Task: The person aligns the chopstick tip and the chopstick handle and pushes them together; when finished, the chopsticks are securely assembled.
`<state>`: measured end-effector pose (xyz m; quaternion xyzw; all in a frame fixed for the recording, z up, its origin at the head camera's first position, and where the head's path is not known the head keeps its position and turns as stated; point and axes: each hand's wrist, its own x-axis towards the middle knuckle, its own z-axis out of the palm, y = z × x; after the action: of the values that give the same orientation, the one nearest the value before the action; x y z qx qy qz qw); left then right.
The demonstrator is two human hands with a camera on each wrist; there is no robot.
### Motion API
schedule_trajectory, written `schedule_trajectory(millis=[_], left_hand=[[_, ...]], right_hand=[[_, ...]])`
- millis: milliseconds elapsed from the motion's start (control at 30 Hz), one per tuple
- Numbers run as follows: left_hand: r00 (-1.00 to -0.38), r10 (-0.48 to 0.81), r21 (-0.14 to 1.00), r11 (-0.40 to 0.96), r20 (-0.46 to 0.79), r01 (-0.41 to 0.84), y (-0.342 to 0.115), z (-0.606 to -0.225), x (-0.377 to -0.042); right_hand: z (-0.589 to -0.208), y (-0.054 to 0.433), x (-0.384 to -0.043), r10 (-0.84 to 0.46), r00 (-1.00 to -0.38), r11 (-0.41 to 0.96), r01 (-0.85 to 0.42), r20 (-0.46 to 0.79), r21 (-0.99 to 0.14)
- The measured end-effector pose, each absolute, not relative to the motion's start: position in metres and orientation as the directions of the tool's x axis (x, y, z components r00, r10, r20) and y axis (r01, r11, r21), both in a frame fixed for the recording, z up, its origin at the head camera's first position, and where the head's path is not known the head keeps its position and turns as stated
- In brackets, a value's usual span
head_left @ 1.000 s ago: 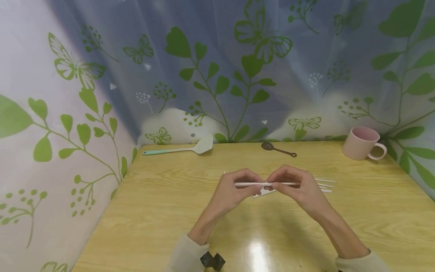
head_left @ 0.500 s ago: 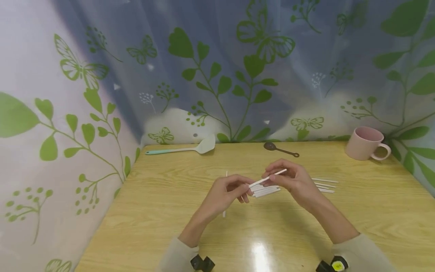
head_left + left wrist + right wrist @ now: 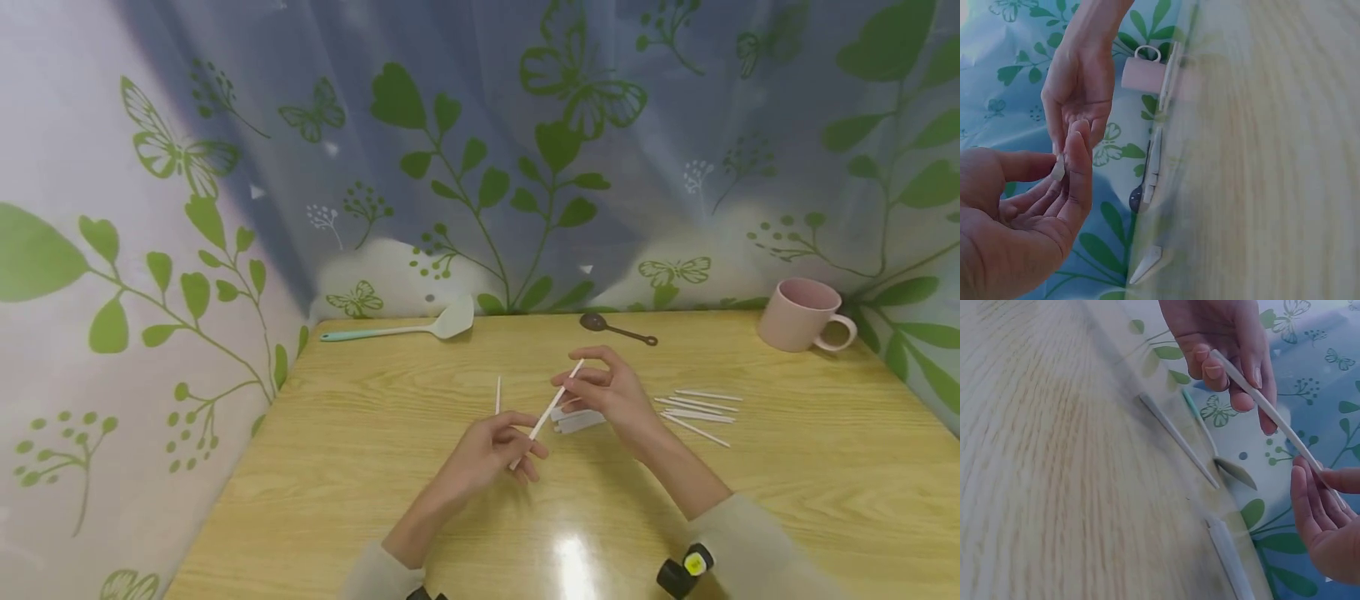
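Observation:
A thin white stick (image 3: 549, 412) is held slantwise above the table between both hands. My left hand (image 3: 487, 454) pinches its lower, near end between thumb and fingers. At the upper, far end, the fingers of my right hand (image 3: 613, 398) hold it. In the right wrist view the stick (image 3: 1285, 428) spans the gap from one hand to the other. Below the right hand lies a small bundle of white sticks (image 3: 576, 422), partly hidden by it. A single white stick (image 3: 498, 395) lies lengthwise beyond the left hand, which covers its near part.
Several white sticks (image 3: 701, 415) lie loosely fanned on the wooden table (image 3: 315, 500) to the right. Along the back edge are a pale spatula (image 3: 450, 321) with a green handle, a brown spoon (image 3: 618, 330) and a pink mug (image 3: 799, 317). A patterned curtain (image 3: 465, 167) hangs behind.
The held stick has turned from level to a steep slant. My right hand has shifted left and my left hand slightly nearer, uncovering more of the fanned sticks on the right.

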<state>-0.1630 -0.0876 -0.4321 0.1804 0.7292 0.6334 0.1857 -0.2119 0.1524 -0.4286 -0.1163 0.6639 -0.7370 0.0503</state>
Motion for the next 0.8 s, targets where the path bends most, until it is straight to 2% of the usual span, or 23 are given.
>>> schedule_trajectory(millis=[467, 800], left_hand=[[-0.889, 0.441, 0.989, 0.127, -0.119, -0.069, -0.109, -0.446, -0.150], [-0.896, 0.423, 0.986, 0.143, -0.135, -0.082, -0.125, -0.442, -0.144]], right_hand=[[-0.445, 0.122, -0.232, -0.194, -0.979, -0.074, -0.052, 0.066, -0.996], [-0.451, 0.108, -0.247, -0.189, -0.982, -0.024, 0.004, 0.001, -1.000]])
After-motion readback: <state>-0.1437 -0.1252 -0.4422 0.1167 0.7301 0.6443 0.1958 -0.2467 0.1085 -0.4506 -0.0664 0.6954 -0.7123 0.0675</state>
